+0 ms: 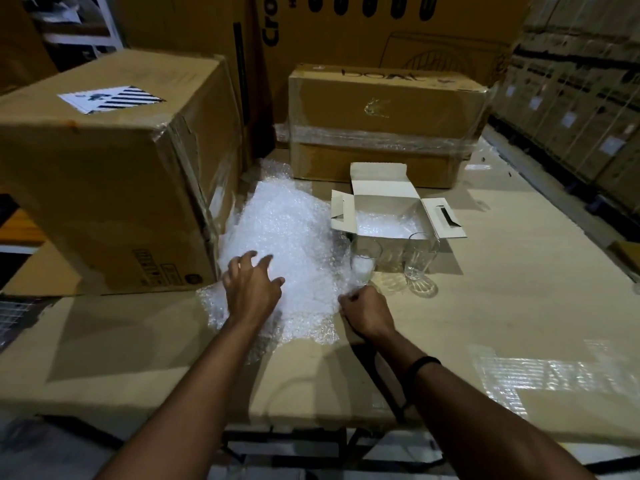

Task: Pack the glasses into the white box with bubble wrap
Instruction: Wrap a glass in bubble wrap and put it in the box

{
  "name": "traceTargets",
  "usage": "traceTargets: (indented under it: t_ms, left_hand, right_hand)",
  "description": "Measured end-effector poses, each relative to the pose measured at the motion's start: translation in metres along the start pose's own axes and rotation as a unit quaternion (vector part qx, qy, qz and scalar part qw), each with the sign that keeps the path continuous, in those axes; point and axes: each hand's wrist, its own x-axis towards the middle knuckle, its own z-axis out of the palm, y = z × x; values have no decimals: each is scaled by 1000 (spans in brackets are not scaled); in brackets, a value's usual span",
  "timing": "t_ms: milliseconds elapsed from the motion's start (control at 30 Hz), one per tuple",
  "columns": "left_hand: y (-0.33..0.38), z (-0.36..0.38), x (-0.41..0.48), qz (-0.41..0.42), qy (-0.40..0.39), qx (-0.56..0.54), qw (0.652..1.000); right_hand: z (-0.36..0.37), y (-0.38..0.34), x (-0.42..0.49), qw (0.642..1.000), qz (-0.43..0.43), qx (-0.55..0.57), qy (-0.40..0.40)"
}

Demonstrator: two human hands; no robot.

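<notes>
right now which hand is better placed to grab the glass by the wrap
Likely the right hand: it sits close to that glass, though it pinches the bubble wrap edge. The left hand lies open farther left.

Warehouse; stacked cardboard cartons (571,109)

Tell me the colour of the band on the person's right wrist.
The wristband is black, seen best in the head view.

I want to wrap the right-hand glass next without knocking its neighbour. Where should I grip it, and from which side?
Probably round the mid-wall of the right glass, coming in from its right. It stands upright, mouth up, just in front of the white box, with a second glass and the bubble wrap on its left; its right side is bare tabletop.
</notes>
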Motion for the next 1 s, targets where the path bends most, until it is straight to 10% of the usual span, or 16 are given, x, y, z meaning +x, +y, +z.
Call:
traceTargets:
  t_ms: [200, 367, 567, 767, 1000]
  left_hand:
    - [-16, -5, 23, -67, -15, 91, 993]
    - [-10, -4, 14, 78, 81, -73, 991]
    - [30, 11, -29, 268, 69, -191, 942]
    - [97, 52, -66, 442, -70, -129, 885]
    - [146, 72, -76, 379, -238, 54, 893]
  right_hand:
    - [-3, 2, -5, 999, -4, 29, 16]
    - [-23, -3, -34, 969, -139, 197, 56]
    - [-81, 11, -45, 891, -52, 442, 94]
    - [-143, 71, -34, 877, -13, 440, 194]
    - [-175, 126, -26, 900, 52, 402, 159]
